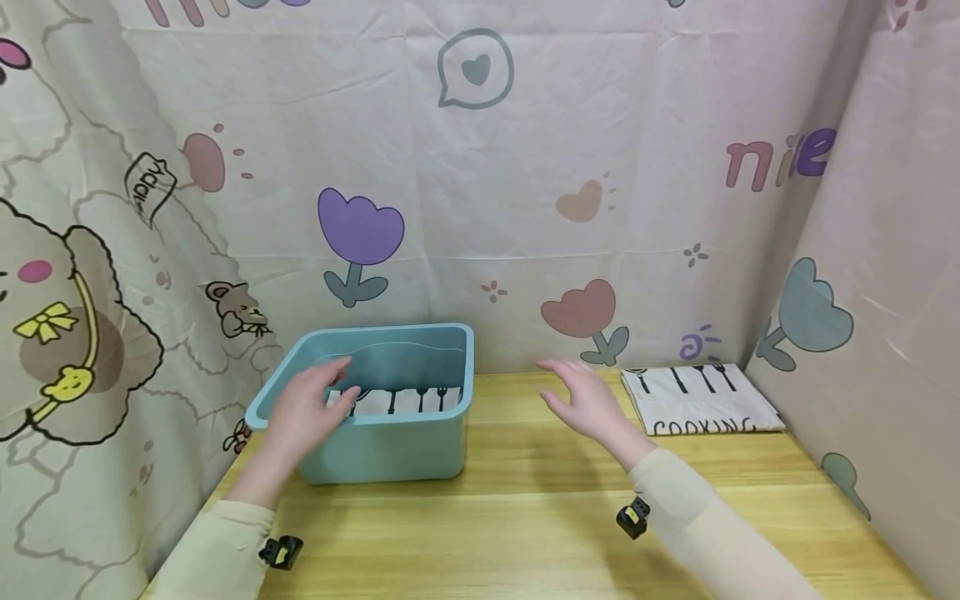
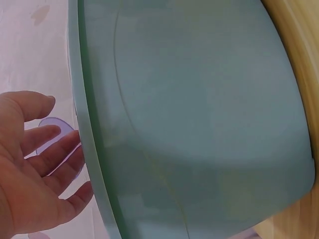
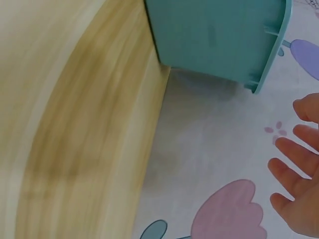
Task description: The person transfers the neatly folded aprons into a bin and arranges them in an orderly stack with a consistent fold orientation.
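Note:
A teal plastic bin [image 1: 382, 450] stands on the left part of the wooden table. Inside it lies a white cloth [image 1: 405, 402] printed with black utensils. My left hand [image 1: 311, 408] is over the bin's near left rim, its fingers relaxed and holding nothing; whether it touches the rim I cannot tell. In the head view my right hand [image 1: 588, 404] hovers above the table between the bin and a second, folded white cloth [image 1: 701, 400], which bears utensil prints and the word COOKING. Its fingers are loosely bent with nothing between them.
The wooden table [image 1: 510, 533] has light yellowish grain. Behind it hangs a printed curtain [image 1: 480, 183] with flowers and hearts, and more curtain encloses the left and right sides. A small black device [image 1: 281, 552] sits at the left wrist, another [image 1: 633, 517] at the right.

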`<state>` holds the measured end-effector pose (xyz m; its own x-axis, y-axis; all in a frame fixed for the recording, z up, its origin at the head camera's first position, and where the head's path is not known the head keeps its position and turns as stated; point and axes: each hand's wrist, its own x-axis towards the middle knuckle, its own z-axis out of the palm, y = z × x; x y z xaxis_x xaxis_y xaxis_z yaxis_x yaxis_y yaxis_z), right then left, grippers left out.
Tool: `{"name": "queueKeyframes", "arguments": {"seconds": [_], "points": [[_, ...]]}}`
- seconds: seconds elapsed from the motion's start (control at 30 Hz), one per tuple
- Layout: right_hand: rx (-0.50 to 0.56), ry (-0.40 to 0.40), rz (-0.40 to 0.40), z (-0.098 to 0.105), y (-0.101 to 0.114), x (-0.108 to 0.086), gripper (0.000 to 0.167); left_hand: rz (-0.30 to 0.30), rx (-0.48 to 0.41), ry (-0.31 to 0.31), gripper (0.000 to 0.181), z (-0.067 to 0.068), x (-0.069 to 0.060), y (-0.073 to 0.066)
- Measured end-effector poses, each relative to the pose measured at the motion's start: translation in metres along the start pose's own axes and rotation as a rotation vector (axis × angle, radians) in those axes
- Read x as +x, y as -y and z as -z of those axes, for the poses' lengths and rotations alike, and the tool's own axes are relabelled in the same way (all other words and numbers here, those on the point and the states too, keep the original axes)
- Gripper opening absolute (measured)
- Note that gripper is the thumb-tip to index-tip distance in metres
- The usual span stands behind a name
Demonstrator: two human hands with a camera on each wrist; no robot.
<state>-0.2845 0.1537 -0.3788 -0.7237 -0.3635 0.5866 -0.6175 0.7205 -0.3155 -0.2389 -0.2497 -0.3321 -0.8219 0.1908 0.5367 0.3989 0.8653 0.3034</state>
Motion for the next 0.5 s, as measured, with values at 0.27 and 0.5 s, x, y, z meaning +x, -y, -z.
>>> {"name": "queueKeyframes", "arguments": {"seconds": [0.27,0.5], "points": [[-0.058,-0.003,-0.006,0.003,-0.015,-0.016,0.045,-0.027,0.017,-0.017,0.05,-0.007,-0.003,-0.009],[-0.081,-0.012,-0.042,0.003,-0.035,-0.034,0.046,-0.085,0.017,-0.055,0.051,-0.013,-0.006,-0.016]]}}
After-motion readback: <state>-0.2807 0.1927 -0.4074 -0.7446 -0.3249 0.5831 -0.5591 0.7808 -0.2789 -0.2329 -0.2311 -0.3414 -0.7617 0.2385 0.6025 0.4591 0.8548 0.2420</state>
